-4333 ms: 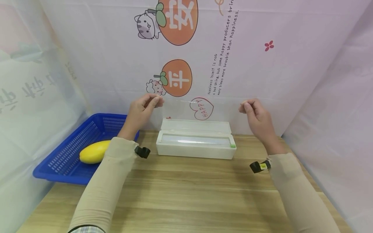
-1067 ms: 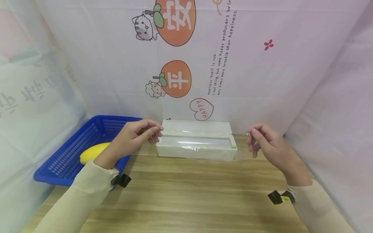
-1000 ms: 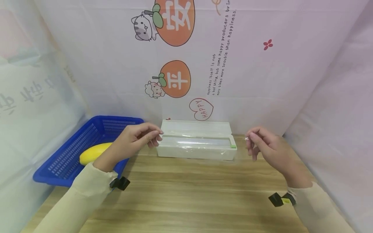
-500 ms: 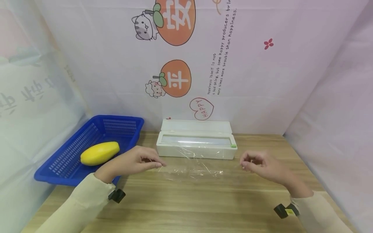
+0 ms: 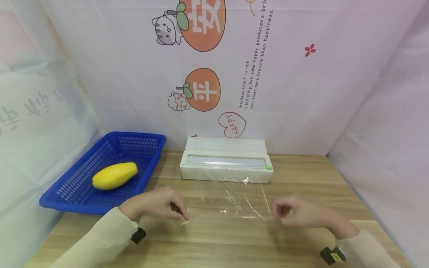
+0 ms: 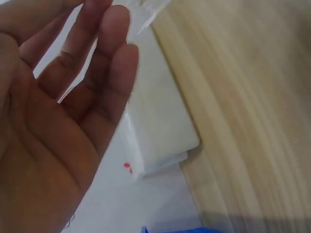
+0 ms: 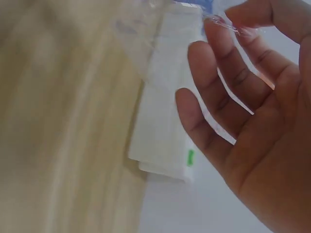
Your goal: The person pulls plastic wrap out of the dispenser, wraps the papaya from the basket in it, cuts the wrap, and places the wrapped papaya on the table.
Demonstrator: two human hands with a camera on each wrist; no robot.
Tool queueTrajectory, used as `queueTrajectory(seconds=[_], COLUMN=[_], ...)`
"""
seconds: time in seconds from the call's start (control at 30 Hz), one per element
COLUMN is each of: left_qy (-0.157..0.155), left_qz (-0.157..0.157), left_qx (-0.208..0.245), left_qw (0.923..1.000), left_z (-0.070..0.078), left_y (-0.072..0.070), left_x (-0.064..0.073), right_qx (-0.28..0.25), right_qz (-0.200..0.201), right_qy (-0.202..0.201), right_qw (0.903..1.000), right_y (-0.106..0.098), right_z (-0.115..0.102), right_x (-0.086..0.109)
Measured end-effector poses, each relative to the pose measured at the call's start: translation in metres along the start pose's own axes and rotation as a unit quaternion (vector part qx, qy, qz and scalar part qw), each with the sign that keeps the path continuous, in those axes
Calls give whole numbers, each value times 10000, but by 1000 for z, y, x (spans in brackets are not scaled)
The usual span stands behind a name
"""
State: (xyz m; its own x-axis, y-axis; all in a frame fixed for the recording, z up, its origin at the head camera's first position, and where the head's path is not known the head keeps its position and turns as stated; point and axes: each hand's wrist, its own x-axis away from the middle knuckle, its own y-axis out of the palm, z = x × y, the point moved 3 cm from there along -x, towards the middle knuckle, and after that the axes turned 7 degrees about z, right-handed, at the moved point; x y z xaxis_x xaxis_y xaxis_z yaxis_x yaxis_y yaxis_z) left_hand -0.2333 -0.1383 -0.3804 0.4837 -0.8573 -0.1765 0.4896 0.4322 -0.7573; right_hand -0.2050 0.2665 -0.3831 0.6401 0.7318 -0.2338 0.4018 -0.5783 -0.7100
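A sheet of clear plastic wrap (image 5: 231, 201) stretches from a white cling film dispenser box (image 5: 224, 174) toward the front of the table, creased and glinting. My left hand (image 5: 164, 204) pinches its near left corner between thumb and fingertips. At the near right corner, my right hand (image 5: 298, 211) pinches the film too, and in the right wrist view a crumpled bit of wrap (image 7: 226, 24) shows at the fingertips. The box lid (image 5: 226, 144) stands raised at the back, with the film roll visible in the opening and a green tab (image 5: 269, 168) at its right end.
Left of the box, a blue plastic basket (image 5: 147, 178) holds a yellow, papaya-shaped fruit (image 5: 115, 176). A printed white sheet (image 5: 285, 93) hangs behind the wooden table (image 5: 214, 249), with white sheets on both sides too.
Both hands have come down and toward me from the level of the box, drawing the plastic wrap out over the table. The box, basket and fruit stay put.
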Motion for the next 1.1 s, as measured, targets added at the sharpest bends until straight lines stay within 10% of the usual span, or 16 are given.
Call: queueTrajectory(seconds=[0.73, 0.97, 1.1], left_qy=[-1332, -1403, -1410], left_qz=[-1085, -995, -908], left_qx=[138, 105, 109], left_qw=[9850, 9850, 9858], left_z=[-11, -11, -10], left_y=[61, 59, 55], left_x=[13, 14, 12], right_qx=[-150, -258, 560], right_qz=[-814, -342, 312], right_qy=[501, 665, 712], right_qw=[9953, 9969, 9954], right_y=[59, 54, 52], right_z=[18, 21, 25], right_x=[32, 31, 33])
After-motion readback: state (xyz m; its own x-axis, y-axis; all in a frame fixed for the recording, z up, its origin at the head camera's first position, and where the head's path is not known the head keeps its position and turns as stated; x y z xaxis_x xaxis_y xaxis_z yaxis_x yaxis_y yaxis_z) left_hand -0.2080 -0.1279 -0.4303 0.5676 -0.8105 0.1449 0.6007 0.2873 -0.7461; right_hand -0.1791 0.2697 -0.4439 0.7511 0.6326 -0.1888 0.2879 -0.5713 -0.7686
